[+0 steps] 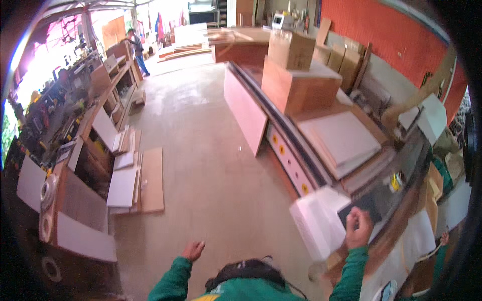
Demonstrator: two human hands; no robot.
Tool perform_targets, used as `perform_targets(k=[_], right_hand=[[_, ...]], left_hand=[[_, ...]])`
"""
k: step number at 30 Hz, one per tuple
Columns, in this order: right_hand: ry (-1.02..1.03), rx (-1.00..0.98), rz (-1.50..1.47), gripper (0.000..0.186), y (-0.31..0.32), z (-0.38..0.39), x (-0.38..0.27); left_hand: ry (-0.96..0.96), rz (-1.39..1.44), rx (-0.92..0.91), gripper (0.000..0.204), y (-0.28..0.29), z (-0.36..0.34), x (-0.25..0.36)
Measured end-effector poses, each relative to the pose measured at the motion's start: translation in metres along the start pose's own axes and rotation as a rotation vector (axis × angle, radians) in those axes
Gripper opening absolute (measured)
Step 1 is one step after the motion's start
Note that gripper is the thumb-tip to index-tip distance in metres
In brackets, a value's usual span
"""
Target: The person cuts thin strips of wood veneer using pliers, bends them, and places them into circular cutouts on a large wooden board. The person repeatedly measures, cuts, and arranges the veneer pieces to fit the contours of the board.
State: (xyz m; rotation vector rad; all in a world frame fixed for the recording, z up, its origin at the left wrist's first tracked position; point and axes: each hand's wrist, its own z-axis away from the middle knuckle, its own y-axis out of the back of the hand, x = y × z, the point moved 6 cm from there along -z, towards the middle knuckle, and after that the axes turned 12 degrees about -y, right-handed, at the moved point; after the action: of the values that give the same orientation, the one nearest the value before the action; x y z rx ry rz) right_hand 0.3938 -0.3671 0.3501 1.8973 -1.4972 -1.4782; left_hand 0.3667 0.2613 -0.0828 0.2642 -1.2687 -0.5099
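My left hand [193, 251] hangs low over the floor, its fingers loosely curled, with nothing seen in them. Raised above the near end of the long machine bench is my right hand [358, 228], fingers drawn together; whatever they may hold is hidden. Just behind it lies a dark flat panel [369, 206]. A white machine housing [321, 220] stands to its left. On the bench beyond sits a yellow and black tape measure [396, 181].
White boards [341, 138] and a cardboard box [289, 50] rest on the bench. A large pale panel [243, 108] leans along its side. Panels [150, 180] lean against the cluttered left workbench. A person [136, 52] stands far left. Another person's hand [444, 239] shows at right.
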Motion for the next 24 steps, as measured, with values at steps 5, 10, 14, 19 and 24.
perform_targets(k=[5,10,14,19,24], right_hand=[[0.158,-0.271,-0.127,0.022,-0.18,-0.108,-0.087],[0.433,-0.322,-0.223,0.02,-0.346,-0.259,-0.197],[0.535,-0.347,-0.463,0.022,-0.416,-0.383,-0.324],[0.444,-0.217,-1.011,0.026,-0.429,-0.5,-0.459],[1.2,-0.057,-1.058,0.061,-0.42,-0.561,-0.568]], left_hand=[[0.37,-0.167,-0.223,0.072,-0.012,-0.05,-0.078],[0.683,0.082,-0.132,0.065,0.024,-0.073,-0.142],[0.907,0.46,0.354,0.061,0.112,-0.087,-0.166],[0.981,0.417,0.591,0.053,0.195,-0.175,-0.166],[0.686,-0.022,0.609,0.043,0.308,-0.334,-0.155]])
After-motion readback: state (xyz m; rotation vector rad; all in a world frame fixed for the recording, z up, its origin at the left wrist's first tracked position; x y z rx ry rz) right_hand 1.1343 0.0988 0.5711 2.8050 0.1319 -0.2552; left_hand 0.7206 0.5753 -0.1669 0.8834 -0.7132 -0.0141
